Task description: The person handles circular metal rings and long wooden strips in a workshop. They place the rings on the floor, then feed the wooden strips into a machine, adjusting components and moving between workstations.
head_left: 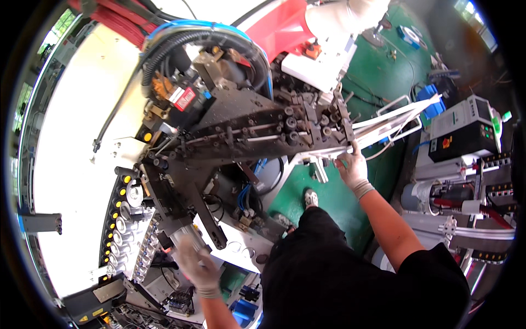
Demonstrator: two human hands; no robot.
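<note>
My right hand [353, 169], in a pale glove, is raised at the right end of a long dark metal assembly [252, 140]. Its forefinger stretches up to touch the assembly's edge, and the thumb stands apart from it. No object shows between these fingers. My left hand [198, 268], also gloved, is smeared by motion at the lower left. It lies just below a silvery metal block [189, 238] under the dark machine arm; whether it touches or grips the block cannot be told. Rollers and bolts stud the assembly's face.
A row of silver cylinders [121, 238] and a white machine panel [76, 159] stand at left. Hoses [203, 35] loop above the assembly. Pale strips [400, 120] run off to its right. A grey-and-black control box [463, 131] is at far right, beyond the green floor [329, 197].
</note>
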